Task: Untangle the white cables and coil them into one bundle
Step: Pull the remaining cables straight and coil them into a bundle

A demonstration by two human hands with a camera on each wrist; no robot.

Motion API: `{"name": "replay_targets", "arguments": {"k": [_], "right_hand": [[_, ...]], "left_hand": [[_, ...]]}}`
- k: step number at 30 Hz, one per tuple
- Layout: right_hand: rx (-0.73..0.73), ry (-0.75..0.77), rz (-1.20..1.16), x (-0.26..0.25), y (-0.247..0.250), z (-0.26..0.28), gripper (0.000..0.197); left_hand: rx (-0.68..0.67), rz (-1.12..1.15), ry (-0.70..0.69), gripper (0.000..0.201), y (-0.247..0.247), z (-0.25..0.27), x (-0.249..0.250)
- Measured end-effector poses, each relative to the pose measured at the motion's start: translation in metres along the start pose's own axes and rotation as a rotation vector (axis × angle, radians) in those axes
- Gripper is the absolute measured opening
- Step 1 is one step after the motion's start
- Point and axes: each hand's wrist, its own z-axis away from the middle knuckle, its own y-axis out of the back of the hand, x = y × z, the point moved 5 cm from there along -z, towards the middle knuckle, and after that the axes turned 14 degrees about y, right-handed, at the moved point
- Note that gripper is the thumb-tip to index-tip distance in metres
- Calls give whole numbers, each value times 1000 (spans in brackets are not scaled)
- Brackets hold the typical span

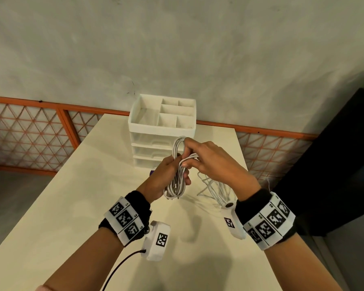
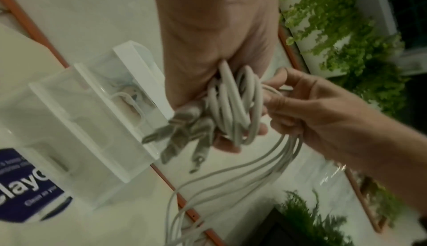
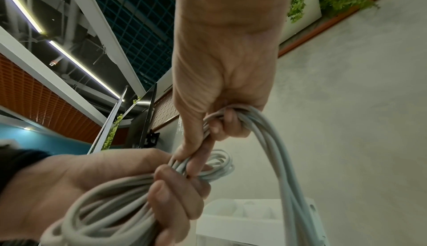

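My left hand (image 1: 166, 170) grips an upright coil of white cables (image 1: 178, 181) around its middle, above the table. The coil's loops (image 2: 233, 107) sit in my left palm (image 2: 219, 49), with several plug ends (image 2: 184, 136) sticking out of it. My right hand (image 1: 204, 159) is just right of the coil and pinches a bunch of strands (image 3: 231, 114) at its top. The loose strands (image 1: 214, 190) trail from that hand down to the table. In the right wrist view my left hand (image 3: 104, 186) is curled round the coil (image 3: 110, 197).
A white drawer organiser (image 1: 162, 127) with open top compartments stands at the back of the cream table (image 1: 72, 206), just behind my hands. A purple-labelled container (image 2: 30, 186) sits beside it. A dark cabinet (image 1: 334, 164) flanks the table's right side, and an orange lattice railing (image 1: 29, 133) runs behind.
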Motion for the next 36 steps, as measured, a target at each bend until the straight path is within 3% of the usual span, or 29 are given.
{"name": "replay_targets", "arguments": {"k": [5, 8, 11, 14, 17, 19, 22, 24, 27, 29, 32, 36], "right_hand": [[-2, -55, -203, 7, -1, 3, 24], [-123, -197, -340, 21, 0, 14, 33], [-180, -210, -420, 27, -1, 21, 41], [-41, -164, -328, 20, 4, 12, 37], [137, -177, -371, 17, 10, 1, 10], [216, -216, -367, 23, 13, -5, 19], [191, -253, -284, 28, 13, -11, 27], [143, -258, -187, 29, 10, -11, 25], [118, -241, -40, 32, 9, -7, 22], [144, -273, -146, 42, 8, -2, 33], [226, -294, -496, 61, 1, 15, 45], [377, -242, -658, 61, -26, 38, 38]], "left_hand": [[32, -23, -73, 41, 4, 3, -1], [-3, -6, -97, 40, 12, 6, -1], [4, -111, -75, 42, 16, 7, -6], [59, -287, -44, 52, 11, 5, -12], [34, -321, -3, 71, 0, 5, -15], [-37, -291, 21, 79, -10, 10, -16], [-110, -308, -20, 65, -17, 15, -18], [-80, -344, -30, 47, -14, 16, -19], [-56, -359, -41, 40, -6, 15, -18], [-56, -343, -65, 39, -1, 16, -13], [-20, -270, -100, 38, 8, 20, -4], [33, -170, -168, 43, 21, 19, 1]]}}
